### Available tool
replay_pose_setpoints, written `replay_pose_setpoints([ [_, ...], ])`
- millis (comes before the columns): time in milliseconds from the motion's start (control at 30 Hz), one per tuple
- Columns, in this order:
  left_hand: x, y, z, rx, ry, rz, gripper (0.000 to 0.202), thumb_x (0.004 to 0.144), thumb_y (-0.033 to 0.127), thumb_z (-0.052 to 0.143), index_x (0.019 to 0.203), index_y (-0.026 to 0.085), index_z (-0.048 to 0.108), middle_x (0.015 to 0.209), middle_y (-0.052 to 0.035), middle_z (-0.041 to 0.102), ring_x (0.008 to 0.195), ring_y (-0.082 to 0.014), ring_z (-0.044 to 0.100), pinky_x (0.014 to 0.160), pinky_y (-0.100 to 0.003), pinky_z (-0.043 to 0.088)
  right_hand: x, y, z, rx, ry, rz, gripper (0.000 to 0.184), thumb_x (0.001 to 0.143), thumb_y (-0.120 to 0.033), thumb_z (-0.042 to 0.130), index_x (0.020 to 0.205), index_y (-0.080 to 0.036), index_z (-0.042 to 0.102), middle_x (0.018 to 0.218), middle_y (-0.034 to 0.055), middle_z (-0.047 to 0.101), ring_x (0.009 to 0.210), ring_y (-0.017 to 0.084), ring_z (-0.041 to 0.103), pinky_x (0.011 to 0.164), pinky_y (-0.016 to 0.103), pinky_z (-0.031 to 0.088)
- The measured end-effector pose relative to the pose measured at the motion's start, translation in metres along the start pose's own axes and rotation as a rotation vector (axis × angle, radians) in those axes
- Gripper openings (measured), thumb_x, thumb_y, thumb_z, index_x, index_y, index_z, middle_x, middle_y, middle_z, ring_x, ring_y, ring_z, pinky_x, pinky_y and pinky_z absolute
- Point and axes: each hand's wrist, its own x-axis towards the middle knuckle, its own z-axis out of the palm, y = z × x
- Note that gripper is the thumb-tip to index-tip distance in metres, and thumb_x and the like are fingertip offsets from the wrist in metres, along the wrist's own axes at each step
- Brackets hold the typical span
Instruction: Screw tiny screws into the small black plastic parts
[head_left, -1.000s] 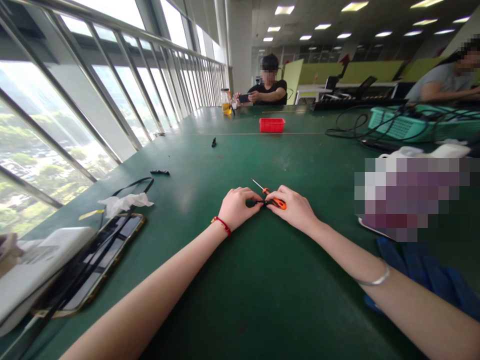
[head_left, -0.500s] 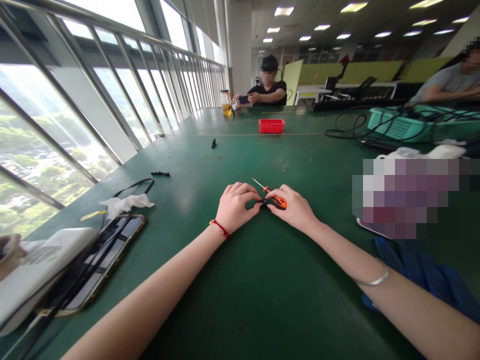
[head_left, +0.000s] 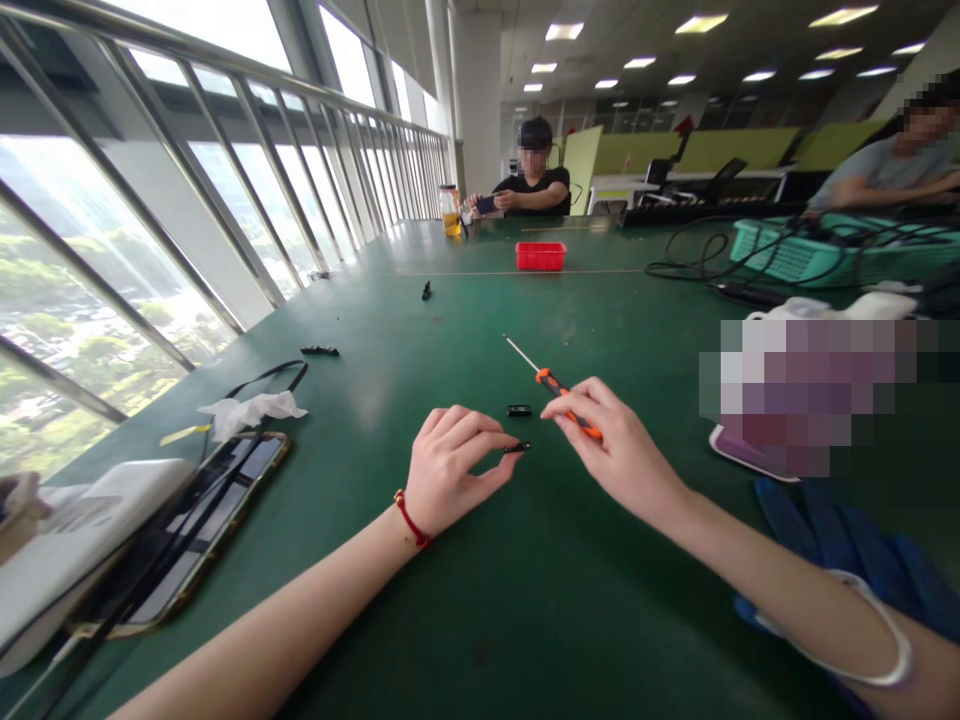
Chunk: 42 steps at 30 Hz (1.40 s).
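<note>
Between the thumb and fingertips of my left hand (head_left: 457, 460) is a small flat black part (head_left: 517, 447), pinched just above the table. My right hand (head_left: 611, 435) is closed round the handle of an orange and black screwdriver (head_left: 551, 383), whose thin metal shaft points up and to the left, away from me. A small black rectangular piece (head_left: 519, 410) lies on the green table between the two hands, touched by neither. Its exact kind is too small to make out.
Farther off lie two black pieces (head_left: 320, 351) (head_left: 427, 290) and a red bin (head_left: 541, 256). Left: a phone (head_left: 255, 460), cables and a white power strip (head_left: 112, 510). Right: blue gloves (head_left: 817, 520) and a teal basket (head_left: 780, 250). A person (head_left: 534, 190) sits opposite holding a phone.
My hands have moved apart and nearer to me. A black rectangular piece now lies on the table between them. The screwdriver has moved with my right hand and its handle shows more.
</note>
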Motion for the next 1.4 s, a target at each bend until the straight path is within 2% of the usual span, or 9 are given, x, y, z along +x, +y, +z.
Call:
replay_pose_setpoints([
  [167, -0.003, 0.005, 0.002, -0.050, 0.105, 0.032, 0.005, 0.079, 0.026, 0.062, 0.078, 0.024, 0.067, 0.076, 0.0018, 0.068, 0.070, -0.0113, 0.056, 0.067, -0.028, 0.037, -0.027, -0.009, 0.016, 0.124, 0.098, -0.040, 0.010, 0.085, -0.023, 0.050, 0.090, -0.022, 0.058, 0.090, 0.0030, 0.048, 0.072, 0.011, 0.054, 0.064, 0.025, 0.045],
  [267, -0.002, 0.006, 0.002, -0.107, 0.096, 0.072, 0.003, 0.077, 0.022, 0.064, 0.076, 0.022, 0.067, 0.074, 0.0022, 0.068, 0.068, -0.0107, 0.056, 0.065, -0.028, 0.038, -0.027, -0.012, 0.017, 0.100, 0.157, -0.089, 0.011, 0.080, -0.021, 0.057, 0.091, -0.023, 0.057, 0.089, 0.0024, 0.047, 0.072, 0.011, 0.053, 0.061, 0.024, 0.045],
  [333, -0.002, 0.007, 0.002, -0.152, 0.078, 0.048, 0.003, 0.076, 0.021, 0.065, 0.075, 0.022, 0.067, 0.074, 0.0018, 0.068, 0.069, -0.0109, 0.056, 0.064, -0.028, 0.038, -0.026, -0.012, 0.019, 0.082, 0.145, -0.118, 0.014, 0.078, -0.019, 0.059, 0.092, -0.023, 0.057, 0.089, 0.0023, 0.047, 0.074, 0.011, 0.054, 0.060, 0.023, 0.045],
  [500, -0.003, 0.008, 0.006, -0.211, 0.004, -0.048, 0.006, 0.078, 0.024, 0.064, 0.074, 0.022, 0.068, 0.075, 0.0015, 0.068, 0.072, -0.0116, 0.057, 0.066, -0.028, 0.038, -0.026, -0.005, 0.022, 0.050, 0.129, -0.143, 0.007, 0.082, -0.018, 0.055, 0.085, -0.022, 0.060, 0.084, 0.0017, 0.047, 0.073, 0.011, 0.056, 0.064, 0.024, 0.045],
  [733, -0.004, 0.005, 0.010, -0.282, -0.083, -0.116, 0.007, 0.077, 0.027, 0.065, 0.074, 0.022, 0.069, 0.076, 0.0012, 0.069, 0.072, -0.0126, 0.056, 0.068, -0.029, 0.039, -0.026, -0.003, 0.022, 0.066, 0.069, -0.070, 0.009, 0.084, -0.021, 0.053, 0.081, -0.021, 0.061, 0.081, 0.0014, 0.048, 0.072, 0.011, 0.055, 0.066, 0.025, 0.042],
  [867, -0.005, 0.004, 0.013, -0.317, -0.111, -0.192, 0.009, 0.076, 0.030, 0.066, 0.076, 0.022, 0.070, 0.081, -0.0010, 0.068, 0.076, -0.0144, 0.057, 0.071, -0.030, 0.041, -0.025, -0.004, 0.023, 0.129, 0.024, 0.036, 0.008, 0.084, -0.022, 0.052, 0.078, -0.020, 0.058, 0.082, 0.0012, 0.048, 0.076, 0.012, 0.054, 0.070, 0.025, 0.041],
  [1067, -0.001, 0.004, 0.012, -0.479, -0.166, -0.302, 0.008, 0.078, 0.024, 0.063, 0.076, 0.019, 0.070, 0.076, -0.0006, 0.071, 0.073, -0.0143, 0.060, 0.075, -0.029, 0.044, -0.023, -0.003, 0.024, 0.248, -0.024, 0.141, 0.010, 0.085, -0.024, 0.051, 0.076, -0.020, 0.055, 0.082, 0.0004, 0.047, 0.078, 0.012, 0.050, 0.072, 0.025, 0.038],
  [1267, 0.000, 0.009, 0.012, -0.711, -0.172, -0.530, 0.008, 0.076, 0.021, 0.064, 0.079, 0.017, 0.071, 0.081, -0.0027, 0.072, 0.076, -0.0145, 0.064, 0.074, -0.026, 0.048, -0.022, -0.003, 0.025, 0.287, -0.025, 0.205, 0.012, 0.084, -0.026, 0.052, 0.075, -0.020, 0.055, 0.079, -0.0008, 0.047, 0.072, 0.011, 0.048, 0.069, 0.026, 0.036],
  [1400, 0.000, 0.011, 0.013, -0.817, -0.179, -0.600, 0.010, 0.077, 0.021, 0.063, 0.080, 0.015, 0.070, 0.078, -0.0035, 0.071, 0.075, -0.0136, 0.063, 0.074, -0.024, 0.048, -0.022, -0.004, 0.025, 0.335, -0.028, 0.236, 0.013, 0.084, -0.028, 0.052, 0.074, -0.020, 0.055, 0.079, -0.0007, 0.047, 0.072, 0.011, 0.047, 0.068, 0.026, 0.036],
])
